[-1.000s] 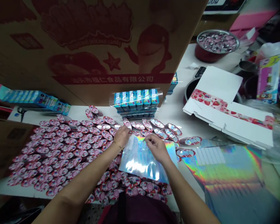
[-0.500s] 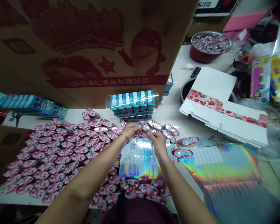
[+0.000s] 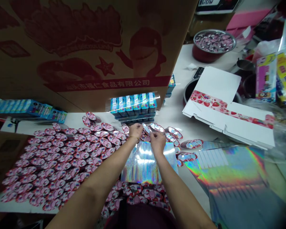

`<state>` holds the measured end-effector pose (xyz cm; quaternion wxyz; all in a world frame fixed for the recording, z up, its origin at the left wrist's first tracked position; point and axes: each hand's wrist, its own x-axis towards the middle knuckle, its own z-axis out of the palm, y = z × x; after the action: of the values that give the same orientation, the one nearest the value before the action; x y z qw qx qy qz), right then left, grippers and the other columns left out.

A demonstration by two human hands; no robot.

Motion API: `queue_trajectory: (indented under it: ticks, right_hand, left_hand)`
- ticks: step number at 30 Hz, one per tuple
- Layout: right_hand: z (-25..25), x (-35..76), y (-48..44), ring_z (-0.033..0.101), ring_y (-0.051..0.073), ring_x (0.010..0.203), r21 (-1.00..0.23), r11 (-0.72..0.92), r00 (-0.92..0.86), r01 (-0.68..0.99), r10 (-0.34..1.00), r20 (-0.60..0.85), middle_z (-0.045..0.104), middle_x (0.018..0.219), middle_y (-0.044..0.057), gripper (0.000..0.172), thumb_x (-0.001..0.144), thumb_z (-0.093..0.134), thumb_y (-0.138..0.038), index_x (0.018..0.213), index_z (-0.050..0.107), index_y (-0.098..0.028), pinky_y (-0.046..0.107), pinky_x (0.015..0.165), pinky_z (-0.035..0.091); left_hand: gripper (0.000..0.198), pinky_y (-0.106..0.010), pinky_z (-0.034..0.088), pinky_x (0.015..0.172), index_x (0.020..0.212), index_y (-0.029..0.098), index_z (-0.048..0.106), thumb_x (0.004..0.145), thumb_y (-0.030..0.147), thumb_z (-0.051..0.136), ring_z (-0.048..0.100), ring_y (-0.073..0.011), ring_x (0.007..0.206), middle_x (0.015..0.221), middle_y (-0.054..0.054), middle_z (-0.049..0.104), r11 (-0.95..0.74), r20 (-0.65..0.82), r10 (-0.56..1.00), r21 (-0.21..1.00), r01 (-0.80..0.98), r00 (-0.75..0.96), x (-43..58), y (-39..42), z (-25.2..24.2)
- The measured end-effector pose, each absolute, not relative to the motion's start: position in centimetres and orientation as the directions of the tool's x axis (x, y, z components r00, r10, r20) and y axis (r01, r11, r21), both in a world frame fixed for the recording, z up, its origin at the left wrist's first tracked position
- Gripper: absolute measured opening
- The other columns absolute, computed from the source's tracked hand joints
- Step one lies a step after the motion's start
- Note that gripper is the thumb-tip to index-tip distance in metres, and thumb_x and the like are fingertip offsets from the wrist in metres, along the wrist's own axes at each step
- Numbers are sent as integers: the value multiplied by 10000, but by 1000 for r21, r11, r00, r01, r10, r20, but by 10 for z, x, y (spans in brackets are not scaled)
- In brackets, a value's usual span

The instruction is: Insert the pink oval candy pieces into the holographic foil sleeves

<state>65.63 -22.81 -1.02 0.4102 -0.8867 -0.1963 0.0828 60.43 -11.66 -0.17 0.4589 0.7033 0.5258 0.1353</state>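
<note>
In the head view, the right hand (image 3: pixel 157 143) pinches a small silver oval packet (image 3: pixel 146 128), whose long axis points up and away. The left hand (image 3: pixel 135 130) is just beside it; I cannot tell if it holds. Below them lies a shiny rainbow sheet (image 3: pixel 149 163).

A silver holographic sheet (image 3: pixel 147 162) shimmers with rainbow colours; pink oval packets (image 3: pixel 62 159) with silver centres crowd its left side.

Table: our white table (image 3: pixel 181 60)
Left: pink candy packets (image 3: pixel 50 165) — dozens, in rows
Right: holographic film (image 3: pixel 235 184), a flat carton (image 3: pixel 219 95)
Back: blue tins (image 3: pixel 133 106) — and a bowl (image 3: pixel 213 47)
</note>
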Motion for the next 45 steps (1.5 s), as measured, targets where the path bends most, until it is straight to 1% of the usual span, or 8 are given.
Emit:
queue_trajectory:
  ticks: [3, 10, 20, 25, 29, 35, 39, 45]
  right_hand:
    - [-13, 657, -226, 499, 186, 731, -672, -643, 892, 368, 449, 59, 625, 738, 65, 227, 731, 485, -294, 630, 643, -167, 302, 716, 335]
    - [-5, 656, -222, 502, 209, 824, -494, -739, 855, 458, 518, 20, 634, 805, 66, 186, 742, 486, -272, 684, 636, -177, 321, 741, 312]
    - [18, 680, -218, 564, 217, 795, -267, -822, 771, 503, 567, -291, 642, 820, 97, 309, 761, 495, -390, 937, 624, -171, 302, 674, 339]
    - [24, 677, -233, 507, 195, 911, -201, -605, 591, 770, 796, -131, 586, 991, 66, 304, 853, 362, -241, 1070, 573, -274, 318, 777, 300]
    - [19, 673, -245, 458, 217, 943, -77, -451, 437, 889, 887, -148, 533, 1056, 96, 377, 851, 355, -197, 1189, 488, -298, 369, 823, 255]
    - [12, 673, -243, 466, 194, 842, -208, -452, 469, 867, 883, 36, 542, 953, 70, 411, 838, 358, -161, 1207, 478, -295, 324, 738, 293]
    - [8, 668, -220, 449, 196, 815, -209, -404, 433, 891, 893, 121, 531, 936, 78, 392, 827, 378, -148, 1163, 516, -296, 316, 684, 296]
    - [6, 672, -198, 436, 209, 828, -179, -404, 424, 897, 901, 93, 530, 936, 95, 389, 811, 384, -112, 1147, 530, -246, 329, 690, 298]
  left_hand:
    - [183, -222, 385, 594, 702, 160, 651, 704, 272, 506, 579, -143, 663, 678, -39, 655, -182, -214, 877, 680, 710, 430, 607, -118, 0]
    - [201, -238, 376, 620, 783, 197, 647, 737, 294, 477, 596, -168, 741, 768, -56, 671, -295, -187, 877, 519, 802, 444, 612, -125, 2]
    - [224, -270, 397, 669, 930, 190, 572, 752, 300, 493, 604, -205, 799, 817, -92, 663, -246, -203, 909, 445, 861, 364, 616, -117, 5]
    - [233, -255, 397, 700, 956, 203, 583, 810, 266, 413, 594, -175, 815, 825, -61, 658, -332, -130, 882, 510, 793, 453, 603, -121, 12]
    - [279, -254, 388, 762, 975, 209, 597, 823, 352, 412, 552, -160, 848, 865, -42, 620, -555, -13, 755, 521, 649, 656, 560, -122, 22]
    - [486, -343, 348, 845, 1060, 229, 580, 660, 502, 605, 460, -226, 947, 949, -61, 532, -735, -142, 522, 426, 528, 841, 497, -112, 20]
    - [310, -344, 343, 838, 921, 217, 614, 672, 401, 633, 436, -215, 946, 960, -54, 509, -700, -156, 552, 447, 557, 819, 493, -114, 9]
    - [137, -319, 355, 819, 692, 176, 603, 675, 305, 645, 451, -190, 906, 919, -47, 515, -671, -107, 578, 501, 546, 809, 495, -121, 8]
